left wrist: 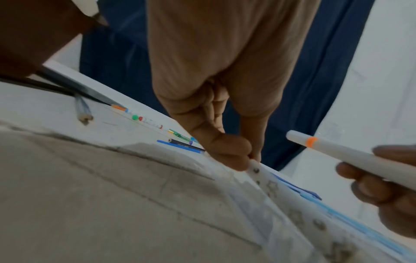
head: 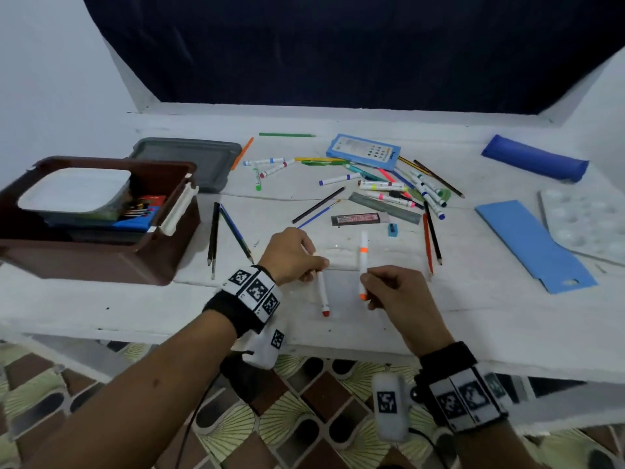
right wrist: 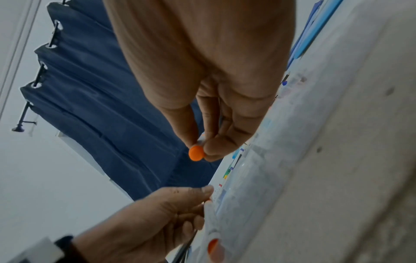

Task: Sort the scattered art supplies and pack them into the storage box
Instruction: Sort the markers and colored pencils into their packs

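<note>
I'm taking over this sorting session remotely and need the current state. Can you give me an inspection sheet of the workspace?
Surface: white table, scuffed.
Job's things: brown storage box at left, partly filled, white tray on top; grey lid behind it; red-capped marker and orange-capped marker in the hands.
Clutter: markers, pencils and a ruler heaped mid-table; blue sharpener; blue pencil case; paint palette at right.
Grippers: left hand pinches the red-capped marker; right hand pinches the orange-capped marker.
Cables: black cable below the left wrist.
Surroundings: dark blue curtain, white walls, patterned floor.
</note>
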The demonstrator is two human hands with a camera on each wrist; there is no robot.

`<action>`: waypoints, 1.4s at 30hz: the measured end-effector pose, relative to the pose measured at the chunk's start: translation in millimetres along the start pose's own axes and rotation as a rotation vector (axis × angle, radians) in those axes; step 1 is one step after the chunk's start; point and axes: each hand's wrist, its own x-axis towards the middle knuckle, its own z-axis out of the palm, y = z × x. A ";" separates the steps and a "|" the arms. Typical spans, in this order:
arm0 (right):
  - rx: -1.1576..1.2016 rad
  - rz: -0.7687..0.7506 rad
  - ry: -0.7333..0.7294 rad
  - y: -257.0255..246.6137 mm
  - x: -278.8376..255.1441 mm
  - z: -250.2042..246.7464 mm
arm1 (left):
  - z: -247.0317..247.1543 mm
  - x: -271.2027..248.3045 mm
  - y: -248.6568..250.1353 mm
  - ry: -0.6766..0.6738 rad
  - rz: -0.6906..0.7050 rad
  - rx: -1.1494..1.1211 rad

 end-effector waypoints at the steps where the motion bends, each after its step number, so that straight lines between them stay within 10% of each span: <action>1: -0.023 0.001 0.008 0.1 2.5 6.7 | 0.1 4.6 0.4 -0.032 0.017 0.063; 8: -0.197 0.004 0.067 9.2 11.0 28.7 | -9.5 21.2 4.5 -0.176 0.181 0.442; 42: -0.221 0.027 0.098 10.9 8.9 34.5 | -12.6 12.8 -4.1 -0.351 0.318 0.644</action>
